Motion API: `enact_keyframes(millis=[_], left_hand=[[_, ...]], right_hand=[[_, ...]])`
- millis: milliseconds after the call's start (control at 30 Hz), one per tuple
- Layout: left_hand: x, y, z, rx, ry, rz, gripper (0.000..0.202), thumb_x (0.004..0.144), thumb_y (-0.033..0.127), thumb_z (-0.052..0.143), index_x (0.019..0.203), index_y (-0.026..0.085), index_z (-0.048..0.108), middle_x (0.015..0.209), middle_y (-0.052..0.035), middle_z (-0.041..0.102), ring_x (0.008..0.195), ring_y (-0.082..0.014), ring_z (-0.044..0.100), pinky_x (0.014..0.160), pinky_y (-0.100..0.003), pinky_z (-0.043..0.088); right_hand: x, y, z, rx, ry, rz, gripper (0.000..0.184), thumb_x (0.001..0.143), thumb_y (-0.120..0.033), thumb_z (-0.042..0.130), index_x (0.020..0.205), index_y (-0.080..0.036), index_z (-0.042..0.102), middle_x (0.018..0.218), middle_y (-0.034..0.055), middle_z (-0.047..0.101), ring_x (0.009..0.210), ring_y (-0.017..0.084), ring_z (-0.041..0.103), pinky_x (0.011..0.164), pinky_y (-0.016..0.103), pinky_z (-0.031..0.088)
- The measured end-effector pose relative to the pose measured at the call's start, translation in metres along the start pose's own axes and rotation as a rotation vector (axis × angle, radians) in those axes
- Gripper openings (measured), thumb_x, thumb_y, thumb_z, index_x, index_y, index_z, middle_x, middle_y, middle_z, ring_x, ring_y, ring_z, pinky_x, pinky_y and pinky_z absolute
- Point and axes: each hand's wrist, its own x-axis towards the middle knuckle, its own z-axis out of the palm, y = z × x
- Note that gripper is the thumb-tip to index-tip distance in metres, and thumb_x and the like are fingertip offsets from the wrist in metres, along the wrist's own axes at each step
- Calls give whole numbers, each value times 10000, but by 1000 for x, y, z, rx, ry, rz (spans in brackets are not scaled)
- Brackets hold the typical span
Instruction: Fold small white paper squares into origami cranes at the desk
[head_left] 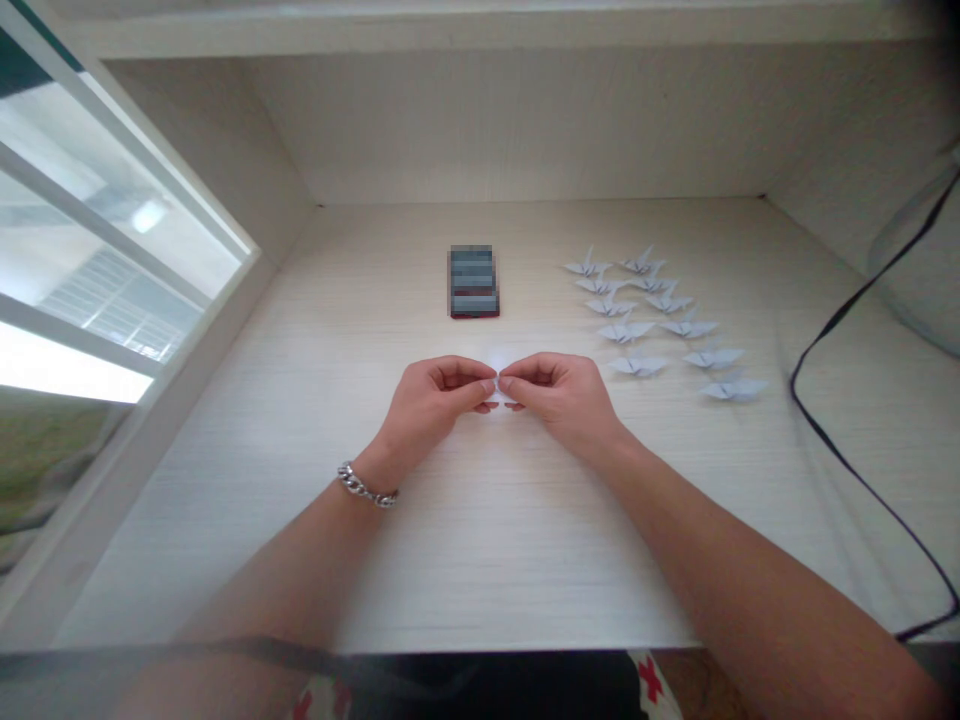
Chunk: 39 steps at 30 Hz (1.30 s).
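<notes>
My left hand and my right hand meet at the middle of the desk. Thumbs and fingertips of both pinch a small piece of white paper, mostly hidden behind the fingers. How the paper is folded I cannot make out. To the right stand several folded white paper cranes in two slanting rows, apart from my hands. A silver chain bracelet circles my left wrist.
A dark phone-like object, its face blurred, lies beyond my hands. The pale desk has a back wall and a shelf edge above. A black cable runs down the right side. A window is on the left.
</notes>
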Motion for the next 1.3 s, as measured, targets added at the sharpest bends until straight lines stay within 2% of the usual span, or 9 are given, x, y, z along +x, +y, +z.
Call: enact_keyframes(millis=[300,567,933,1133,1300], left_hand=[[-1,5,3,62,16,42,176,681,254,680,781,110,664,721,-33,658,615,-103,594,594,-227,522],[-2,3,3,53,37,110,185,680,271,675,787,121,655,743,-31,657,633,-121,603,620,-270,548],[-5,4,6,52,80,158,206,674,256,679,817,119,623,731,-33,652,631,-120,609,595,-250,533],[-4,3,4,61,93,143,224,658,235,695,824,129,588,720,-22,641,649,-123,617,605,-245,525],[-4,3,3,34,71,119,230,661,231,693,836,126,587,705,-27,648,639,-128,619,602,-252,523]], right_hand=[[-1,-3,0,-30,-4,-38,133,698,-257,636,750,-146,687,668,22,670,567,112,582,515,225,459],[-3,-5,2,60,-17,-56,143,711,-274,627,756,-146,670,652,10,648,562,109,576,515,226,457],[-2,-7,3,112,-46,-46,126,708,-264,631,747,-146,652,648,7,637,575,109,571,537,238,470],[-2,-2,3,189,-53,0,237,663,-281,689,852,-151,630,743,26,653,669,135,611,616,271,509],[-2,-2,2,165,-62,-34,178,673,-257,681,809,-155,626,748,21,644,672,128,601,632,265,493]])
